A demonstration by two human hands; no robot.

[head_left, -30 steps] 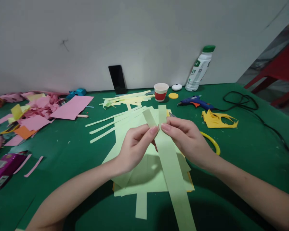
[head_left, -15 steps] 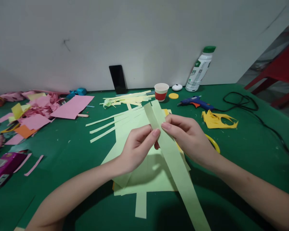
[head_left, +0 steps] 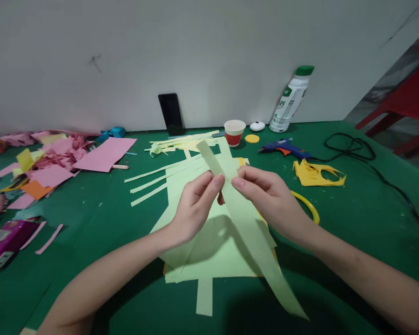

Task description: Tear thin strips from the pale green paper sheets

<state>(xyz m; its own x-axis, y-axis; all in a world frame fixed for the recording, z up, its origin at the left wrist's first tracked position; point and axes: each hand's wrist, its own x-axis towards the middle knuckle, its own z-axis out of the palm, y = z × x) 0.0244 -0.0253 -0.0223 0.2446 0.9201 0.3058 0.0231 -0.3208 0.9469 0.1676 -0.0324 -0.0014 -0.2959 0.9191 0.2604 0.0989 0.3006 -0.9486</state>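
A long pale green paper strip (head_left: pixel 246 232) is stretched between my two hands, split lengthwise at its far end. My left hand (head_left: pixel 195 202) pinches the narrow left piece (head_left: pixel 209 157) between thumb and fingers. On the other side of the split, my right hand (head_left: pixel 270 195) pinches the wider piece. The strip's near end hangs toward me with a slight curl. Under both hands lies a stack of pale green paper sheets (head_left: pixel 216 265). Several thin green strips (head_left: pixel 152 184) stick out at the stack's left, and a short green strip (head_left: pixel 204 298) lies below it.
Pink paper scraps (head_left: pixel 104 156) and a purple box (head_left: pixel 12 244) are at left. Along the wall stand a phone (head_left: pixel 171 114), a paper cup (head_left: pixel 234 135) and a bottle (head_left: pixel 291 102). At right lie a corded glue gun (head_left: pixel 286 149), yellow cut paper (head_left: pixel 317 173) and a yellow ring (head_left: pixel 309 204).
My left hand has moved slightly left and toward me. The narrow piece now leans farther left, with a wider gap at the split. The strip's near end has risen into view.
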